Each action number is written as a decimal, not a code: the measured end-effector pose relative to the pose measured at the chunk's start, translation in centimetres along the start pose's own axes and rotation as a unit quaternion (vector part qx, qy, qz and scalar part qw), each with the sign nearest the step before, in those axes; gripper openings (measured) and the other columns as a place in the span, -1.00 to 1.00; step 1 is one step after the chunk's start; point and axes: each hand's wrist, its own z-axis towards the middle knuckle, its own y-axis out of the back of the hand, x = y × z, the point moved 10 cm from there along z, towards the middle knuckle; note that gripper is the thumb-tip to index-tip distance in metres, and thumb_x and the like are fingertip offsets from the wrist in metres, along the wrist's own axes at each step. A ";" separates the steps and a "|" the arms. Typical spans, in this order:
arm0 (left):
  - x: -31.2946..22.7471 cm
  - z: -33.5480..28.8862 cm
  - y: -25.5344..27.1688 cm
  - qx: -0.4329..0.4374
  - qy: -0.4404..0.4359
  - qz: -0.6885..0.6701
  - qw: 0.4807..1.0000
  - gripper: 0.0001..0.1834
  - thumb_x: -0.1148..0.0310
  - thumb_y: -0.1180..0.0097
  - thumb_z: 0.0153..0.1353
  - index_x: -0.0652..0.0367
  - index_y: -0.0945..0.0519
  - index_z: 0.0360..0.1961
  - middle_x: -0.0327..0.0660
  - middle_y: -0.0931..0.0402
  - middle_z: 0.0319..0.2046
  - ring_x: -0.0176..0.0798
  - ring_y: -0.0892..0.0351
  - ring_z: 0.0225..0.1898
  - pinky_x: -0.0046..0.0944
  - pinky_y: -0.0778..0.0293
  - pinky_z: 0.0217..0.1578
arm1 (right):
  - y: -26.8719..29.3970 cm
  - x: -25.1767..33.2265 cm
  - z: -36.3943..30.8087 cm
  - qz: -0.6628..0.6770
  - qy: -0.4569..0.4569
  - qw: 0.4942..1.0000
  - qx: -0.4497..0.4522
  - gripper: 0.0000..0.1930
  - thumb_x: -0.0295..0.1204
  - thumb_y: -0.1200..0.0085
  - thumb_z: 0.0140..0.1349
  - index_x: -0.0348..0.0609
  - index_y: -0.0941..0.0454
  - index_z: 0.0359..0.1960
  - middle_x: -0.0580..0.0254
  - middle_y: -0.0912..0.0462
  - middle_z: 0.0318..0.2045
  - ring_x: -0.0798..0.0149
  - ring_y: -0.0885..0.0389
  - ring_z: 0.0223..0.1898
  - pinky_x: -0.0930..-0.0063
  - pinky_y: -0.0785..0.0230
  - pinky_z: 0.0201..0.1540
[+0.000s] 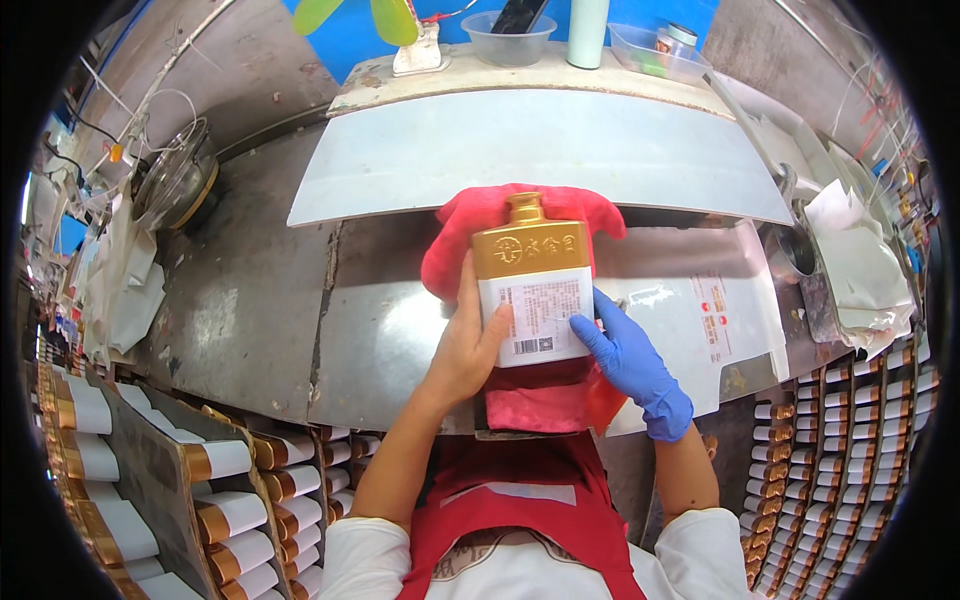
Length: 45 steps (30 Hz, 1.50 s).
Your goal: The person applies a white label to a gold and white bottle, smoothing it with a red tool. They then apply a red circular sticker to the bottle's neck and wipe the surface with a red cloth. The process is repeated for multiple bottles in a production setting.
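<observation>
A flat flask-shaped bottle (530,252), gold at the neck and shoulders and white below with a printed label, is held upright between my two hands. My bare left hand (472,335) grips its left side, thumb lying on the white face. Around the lower right corner closes my right hand (632,360), in a blue glove, its thumb on the front near the label. Behind and below the bottle a red cloth (455,245) is bunched up, with a pinkish part (540,405) at the table's near edge. The fingers behind the bottle are hidden.
Racks of gold-and-white bottles stand at lower left (235,550) and lower right (835,470). A pale board (540,150) spans the metal table (225,310). Behind it are a clear bowl (510,45) and a pale green cylinder (588,35). A printed sheet (690,290) lies right.
</observation>
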 end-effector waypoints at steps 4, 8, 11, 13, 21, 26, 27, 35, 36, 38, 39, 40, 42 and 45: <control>-0.2 0.4 0.2 -0.016 -0.011 0.014 1.000 -0.02 0.35 -0.13 0.18 0.36 0.32 0.37 0.13 -0.21 0.19 -0.02 -0.32 0.17 -0.16 -0.28 0.14 | 0.0 1.8 1.0 -0.010 -0.021 1.000 -0.007 -0.34 -0.05 -0.09 0.19 -0.22 -0.27 0.21 -0.12 -0.52 0.01 0.01 -0.53 0.02 0.26 -0.34 0.07; -1.3 1.3 -0.3 -0.041 0.008 -0.020 0.999 0.04 0.48 -0.20 0.09 0.31 0.31 0.38 0.04 -0.27 0.16 -0.16 -0.38 0.12 -0.22 -0.38 0.07 | 0.0 1.8 2.0 0.006 -0.061 0.998 -0.003 -0.40 -0.08 -0.13 0.17 -0.22 -0.34 0.13 -0.06 -0.57 -0.06 0.07 -0.58 -0.05 0.29 -0.38 0.01; -0.3 1.5 -0.3 -0.048 0.017 -0.042 0.998 0.01 0.48 -0.18 0.12 0.31 0.31 0.38 0.04 -0.28 0.15 -0.16 -0.38 0.13 -0.23 -0.38 0.07 | -0.1 1.4 2.2 0.027 -0.054 0.998 -0.008 -0.41 -0.09 -0.14 0.17 -0.21 -0.35 0.13 -0.05 -0.59 -0.10 0.08 -0.60 -0.08 0.31 -0.40 -0.02; -0.2 1.7 -0.2 -0.050 0.018 -0.042 0.998 0.01 0.48 -0.16 0.13 0.30 0.32 0.38 0.04 -0.27 0.16 -0.17 -0.37 0.13 -0.23 -0.38 0.07 | 0.0 1.6 2.2 0.029 -0.061 0.998 -0.005 -0.42 -0.09 -0.13 0.18 -0.21 -0.34 0.13 -0.05 -0.58 -0.09 0.07 -0.59 -0.07 0.30 -0.39 -0.01; -0.4 1.5 0.0 -0.030 0.004 -0.078 0.996 -0.03 0.35 -0.13 0.19 0.37 0.30 0.37 0.13 -0.23 0.16 -0.06 -0.34 0.15 -0.20 -0.23 0.16 | 0.0 1.2 2.1 -0.005 -0.057 0.998 0.009 -0.40 -0.07 -0.07 0.22 -0.22 -0.29 0.17 -0.07 -0.54 -0.02 0.07 -0.55 -0.01 0.27 -0.35 0.05; -0.1 1.5 0.3 -0.008 -0.002 -0.044 0.999 -0.14 0.35 0.03 0.28 0.36 0.32 0.37 0.12 -0.15 0.25 -0.06 -0.27 0.22 -0.21 -0.16 0.21 | -0.2 0.4 1.7 0.046 -0.056 0.997 0.021 -0.38 -0.09 -0.04 0.25 -0.22 -0.23 0.23 -0.10 -0.51 0.02 0.06 -0.51 0.05 0.28 -0.32 0.10; 0.0 1.5 0.3 -0.003 -0.002 -0.042 0.999 -0.14 0.35 0.05 0.29 0.36 0.33 0.37 0.11 -0.12 0.27 -0.06 -0.24 0.24 -0.22 -0.13 0.22 | -0.2 0.3 1.7 0.047 -0.061 0.997 0.025 -0.39 -0.10 -0.03 0.26 -0.22 -0.24 0.23 -0.10 -0.50 0.03 0.07 -0.51 0.04 0.29 -0.31 0.11; -0.2 0.5 -0.2 0.059 -0.003 -0.120 0.991 -0.07 0.44 0.00 0.20 0.31 0.37 0.39 0.07 0.16 0.38 -0.07 0.09 0.39 -0.18 0.14 0.33 | 3.1 -5.8 2.1 0.462 -0.073 0.879 0.090 -0.49 -0.07 0.19 0.37 -0.26 -0.40 0.12 0.09 -0.59 -0.15 0.29 -0.54 -0.09 0.46 -0.40 -0.01; 0.3 0.6 -0.4 0.068 0.001 -0.154 0.986 -0.06 0.47 -0.01 0.18 0.29 0.37 0.39 0.06 0.17 0.39 -0.07 0.09 0.39 -0.16 0.14 0.33 | 4.2 -8.2 1.7 0.609 -0.096 0.779 0.114 -0.47 -0.03 0.26 0.40 -0.26 -0.42 0.10 0.14 -0.60 -0.19 0.34 -0.54 -0.11 0.49 -0.44 -0.06; 1.0 0.4 0.0 0.074 0.017 -0.191 0.979 -0.04 0.51 -0.02 0.15 0.27 0.36 0.40 0.03 0.18 0.40 -0.08 0.09 0.39 -0.14 0.12 0.32 | 4.9 -9.8 -0.6 0.588 -0.225 0.767 -0.123 -0.54 -0.15 0.12 0.36 -0.29 -0.39 0.10 0.13 -0.55 -0.12 0.34 -0.55 -0.10 0.48 -0.48 -0.08; 0.9 0.5 0.0 0.081 0.025 -0.201 0.976 -0.04 0.52 -0.02 0.14 0.26 0.35 0.40 0.02 0.18 0.40 -0.09 0.09 0.39 -0.13 0.11 0.32 | 5.1 -9.4 -1.2 0.571 -0.197 0.790 -0.106 -0.56 -0.21 0.07 0.32 -0.30 -0.38 0.10 0.13 -0.54 -0.09 0.33 -0.55 -0.09 0.47 -0.48 -0.07; 1.0 0.4 0.1 0.086 0.037 -0.209 0.973 -0.04 0.53 -0.02 0.13 0.25 0.35 0.40 0.01 0.19 0.40 -0.09 0.10 0.39 -0.12 0.10 0.32 | 5.1 -9.0 -2.0 0.554 -0.171 0.810 -0.086 -0.58 -0.27 0.03 0.29 -0.30 -0.37 0.09 0.12 -0.52 -0.07 0.31 -0.54 -0.08 0.45 -0.48 -0.06; 1.1 0.5 0.1 0.089 0.038 -0.214 0.972 -0.06 0.52 0.00 0.15 0.24 0.33 0.40 -0.01 0.16 0.39 -0.11 0.08 0.38 -0.12 0.06 0.31 | 6.7 -8.1 -2.7 0.486 -0.119 0.855 -0.135 -0.59 -0.40 -0.03 0.22 -0.30 -0.35 0.08 0.12 -0.50 -0.05 0.29 -0.54 -0.06 0.43 -0.47 -0.04; 1.6 0.4 0.2 0.080 0.039 -0.210 0.974 -0.08 0.52 0.01 0.16 0.25 0.32 0.40 -0.02 0.13 0.38 -0.13 0.07 0.38 -0.13 0.05 0.31 | 8.0 -0.4 -3.5 0.204 -0.032 0.935 -0.288 -0.60 -0.53 -0.02 0.16 -0.28 -0.34 0.07 0.12 -0.48 -0.06 0.28 -0.51 -0.05 0.40 -0.42 0.01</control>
